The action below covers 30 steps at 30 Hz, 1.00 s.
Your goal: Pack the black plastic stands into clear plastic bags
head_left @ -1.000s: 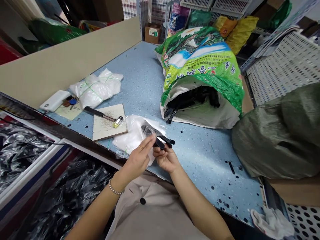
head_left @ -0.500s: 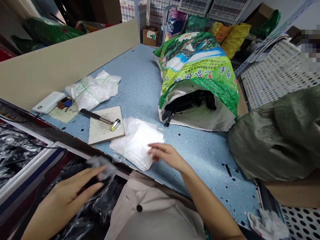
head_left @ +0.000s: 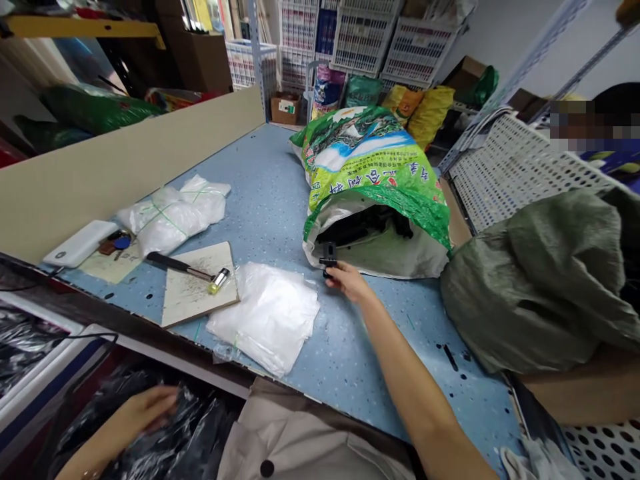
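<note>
My right hand (head_left: 350,283) reaches across the blue table (head_left: 280,180) to the mouth of the green printed sack (head_left: 370,167). Its fingers are closed on a small black plastic part (head_left: 329,256) at the sack's opening, where more black parts (head_left: 367,227) lie inside. My left hand (head_left: 143,410) is down below the table edge, resting with fingers together on shiny black bagged items (head_left: 185,433); what it holds, if anything, is hidden. A stack of clear plastic bags (head_left: 267,313) lies on the table between the hands.
A small hammer (head_left: 187,268) lies on a beige board (head_left: 197,283). Bundled white bags (head_left: 170,210), a white power bank (head_left: 80,243) and keys sit by the cream partition. A dull green sack (head_left: 540,287) and white perforated baskets (head_left: 520,173) stand at right. Another person is partly visible at far right.
My right hand left the clear bag stack and reached forward to the sack, closing on a black part. My left hand went down over the bagged items below the table.
</note>
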### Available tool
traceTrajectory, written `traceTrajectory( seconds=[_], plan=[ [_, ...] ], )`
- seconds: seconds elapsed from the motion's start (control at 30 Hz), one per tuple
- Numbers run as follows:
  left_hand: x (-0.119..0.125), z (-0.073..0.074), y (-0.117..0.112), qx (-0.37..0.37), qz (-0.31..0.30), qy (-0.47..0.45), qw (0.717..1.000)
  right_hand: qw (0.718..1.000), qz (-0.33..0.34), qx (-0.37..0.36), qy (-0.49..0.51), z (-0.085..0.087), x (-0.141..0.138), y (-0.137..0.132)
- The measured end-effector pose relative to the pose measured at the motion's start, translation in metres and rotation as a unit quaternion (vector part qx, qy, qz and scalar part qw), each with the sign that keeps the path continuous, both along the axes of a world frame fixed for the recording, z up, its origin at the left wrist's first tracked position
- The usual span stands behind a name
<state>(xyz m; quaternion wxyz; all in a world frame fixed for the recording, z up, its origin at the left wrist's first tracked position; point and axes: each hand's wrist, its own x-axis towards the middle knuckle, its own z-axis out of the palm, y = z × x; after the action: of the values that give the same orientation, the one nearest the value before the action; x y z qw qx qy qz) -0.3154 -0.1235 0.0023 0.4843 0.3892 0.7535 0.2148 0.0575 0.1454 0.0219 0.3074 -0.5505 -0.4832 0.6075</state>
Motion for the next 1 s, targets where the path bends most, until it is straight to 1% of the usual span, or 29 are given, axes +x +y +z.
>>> traceTrajectory(
  seconds=[0.03, 0.07, 0.1, 0.13, 0.17, 0.2, 0.23, 0.27, 0.3, 0.33, 0.37, 0.4, 0.43, 0.47, 0.5, 0.53, 0.57, 0.63, 0.67, 0.7, 0.77, 0.83, 0.87, 0.93, 1.0],
  plan=[
    [0.022, 0.011, 0.019, 0.003, -0.010, -0.064, 0.998, 0.999, 0.015, -0.011, 0.037, 0.000, 0.007, -0.014],
    [0.048, 0.021, 0.039, 0.011, -0.033, -0.137, 0.990, 0.995, 0.034, -0.029, 0.087, -0.001, 0.013, -0.030],
    [0.077, 0.030, 0.058, 0.042, -0.036, -0.207, 0.977, 0.986, 0.056, -0.052, 0.147, -0.004, 0.017, -0.049],
    [0.109, 0.037, 0.076, 0.074, -0.035, -0.294, 0.952, 0.961, 0.085, -0.090, 0.248, -0.008, 0.021, -0.069],
    [0.141, 0.042, 0.093, 0.108, -0.031, -0.384, 0.917, 0.924, 0.116, -0.127, 0.340, -0.012, 0.023, -0.089],
    [0.173, 0.046, 0.107, 0.134, -0.031, -0.467, 0.874, 0.892, 0.141, -0.153, 0.402, -0.016, 0.025, -0.108],
    [0.201, 0.048, 0.119, 0.147, -0.031, -0.531, 0.834, 0.873, 0.166, -0.167, 0.427, -0.019, 0.028, -0.124],
    [0.225, 0.049, 0.128, 0.140, -0.024, -0.568, 0.811, 0.873, 0.189, -0.175, 0.415, -0.020, 0.032, -0.137],
    [0.245, 0.050, 0.134, 0.141, -0.017, -0.576, 0.805, 0.889, 0.203, -0.170, 0.373, -0.019, 0.037, -0.146],
    [0.259, 0.050, 0.137, 0.141, -0.010, -0.562, 0.815, 0.917, 0.204, -0.150, 0.309, -0.014, 0.044, -0.151],
    [0.268, 0.050, 0.138, 0.142, -0.008, -0.528, 0.837, 0.949, 0.186, -0.114, 0.230, -0.008, 0.052, -0.152],
    [0.273, 0.051, 0.137, 0.145, -0.011, -0.485, 0.862, 0.977, 0.151, -0.059, 0.140, 0.001, 0.061, -0.150],
    [0.275, 0.051, 0.135, 0.145, -0.020, -0.443, 0.884, 0.993, 0.107, 0.014, 0.046, 0.011, 0.070, -0.146],
    [0.276, 0.053, 0.133, 0.141, -0.032, -0.409, 0.901, 0.992, 0.068, 0.096, -0.049, 0.020, 0.077, -0.139],
    [0.276, 0.054, 0.130, 0.131, -0.046, -0.386, 0.912, 0.973, 0.045, 0.177, -0.138, 0.028, 0.082, -0.131],
    [0.277, 0.055, 0.128, 0.120, -0.061, -0.373, 0.918, 0.943, 0.041, 0.252, -0.216, 0.034, 0.086, -0.122],
    [0.278, 0.057, 0.127, 0.108, -0.073, -0.365, 0.922, 0.906, 0.053, 0.317, -0.276, 0.037, 0.088, -0.113],
    [0.282, 0.060, 0.126, 0.091, -0.086, -0.352, 0.928, 0.838, 0.098, 0.411, -0.345, 0.038, 0.088, -0.094],
    [0.285, 0.060, 0.127, 0.088, -0.085, -0.344, 0.931, 0.816, 0.114, 0.437, -0.362, 0.036, 0.086, -0.087],
    [0.288, 0.060, 0.129, 0.087, -0.080, -0.335, 0.935, 0.802, 0.121, 0.449, -0.376, 0.033, 0.085, -0.082],
    [0.292, 0.058, 0.134, 0.088, -0.061, -0.317, 0.942, 0.796, 0.114, 0.442, -0.396, 0.029, 0.081, -0.081],
    [0.292, 0.056, 0.142, 0.083, -0.045, -0.303, 0.948, 0.798, 0.113, 0.440, -0.396, 0.028, 0.079, -0.094],
    [0.291, 0.054, 0.145, 0.082, -0.042, -0.296, 0.951, 0.792, 0.124, 0.455, -0.389, 0.027, 0.078, -0.104],
    [0.288, 0.049, 0.153, 0.093, -0.047, -0.276, 0.955, 0.761, 0.159, 0.506, -0.374, 0.027, 0.075, -0.127],
    [0.287, 0.040, 0.159, 0.127, -0.062, -0.242, 0.960, 0.731, 0.178, 0.536, -0.382, 0.027, 0.072, -0.144]
  ],
)
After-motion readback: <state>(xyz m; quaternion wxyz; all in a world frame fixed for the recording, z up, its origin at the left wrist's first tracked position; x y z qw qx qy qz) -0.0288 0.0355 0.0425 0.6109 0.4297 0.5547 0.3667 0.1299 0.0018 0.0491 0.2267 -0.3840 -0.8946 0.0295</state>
